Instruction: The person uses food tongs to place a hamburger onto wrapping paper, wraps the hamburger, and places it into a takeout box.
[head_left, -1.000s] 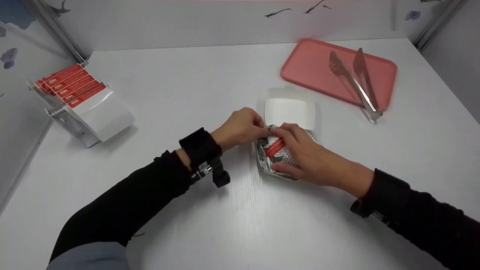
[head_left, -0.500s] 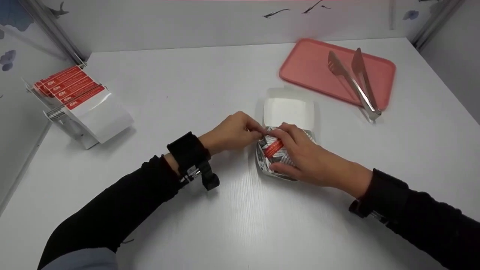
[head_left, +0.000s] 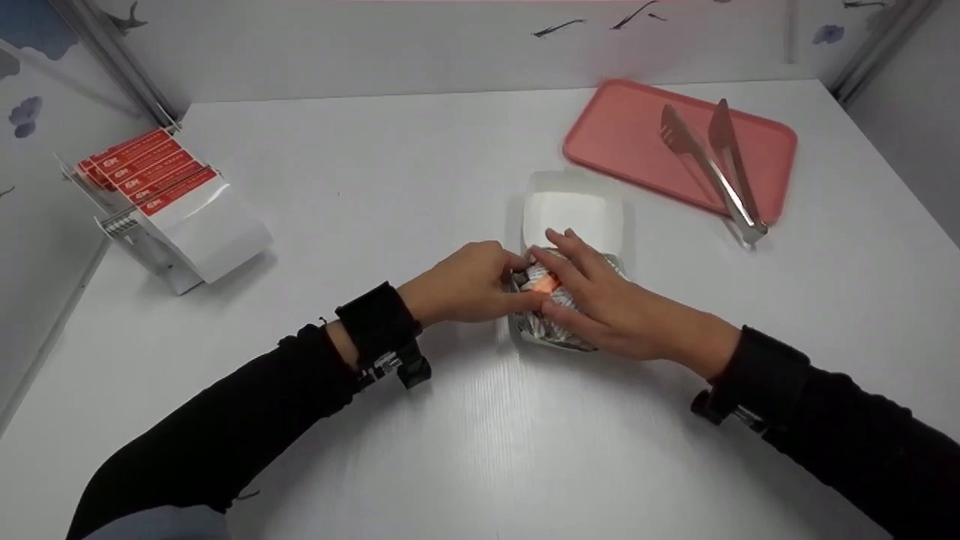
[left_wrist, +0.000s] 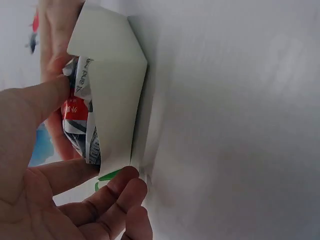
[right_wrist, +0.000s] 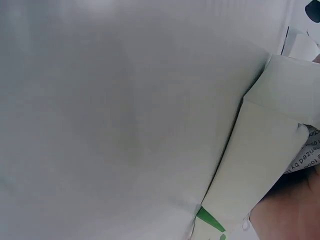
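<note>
1. A paper-wrapped parcel [head_left: 540, 324] with a red sticker [head_left: 545, 283] sits in the base of a white box [left_wrist: 117, 110] near the middle of the desk [head_left: 465, 450].
2. The box's lid [head_left: 574, 214] lies folded back on the far side.
3. The left hand [head_left: 465, 285] reaches in from the left: its thumb touches the wrapping beside the sticker and its index finger lies near the far left corner, gripping nothing; the remaining fingers bend loosely by the box's outer wall.
4. The right hand [head_left: 611, 304] rests over the parcel's right side, fingers extended and slightly spread, gripping nothing.
5. A green mark [right_wrist: 210, 219] shows on the box wall.
6. Beyond, to the right, metal tongs [head_left: 709, 169] lie spread on a pink tray [head_left: 615, 135], their joined end past its near edge.
7. At the left, a stand [head_left: 180, 281] holds red-and-white printed sheets [head_left: 169, 187].
</note>
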